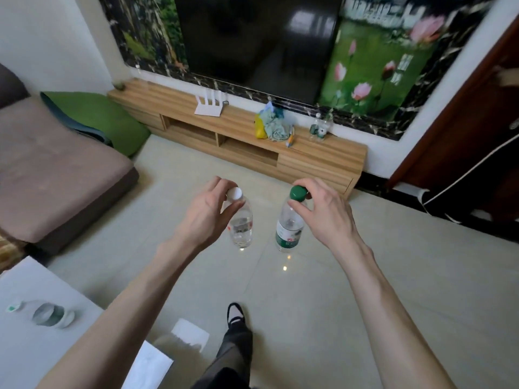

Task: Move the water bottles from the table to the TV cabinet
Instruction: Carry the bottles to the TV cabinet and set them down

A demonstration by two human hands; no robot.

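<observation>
My left hand [209, 213] pinches the neck of a clear white-capped water bottle [242, 224], which hangs above the tiled floor. My right hand [323, 210] pinches the top of a green-capped water bottle [289, 228] with a green label, also hanging in the air. Ahead stands the wooden TV cabinet [323, 153] under a wall-mounted TV. Two clear bottles [320, 127] stand upright on the cabinet's right part. The white table [42, 355] lies at the lower left, behind my left arm.
On the cabinet sit a white router [209, 103] and a bundle of cloth and bags [272, 124]. A brown sofa [50, 169] with a green cushion is at the left. A roll of tape [49, 314] lies on the table. A dark door [463, 122] stands at the right.
</observation>
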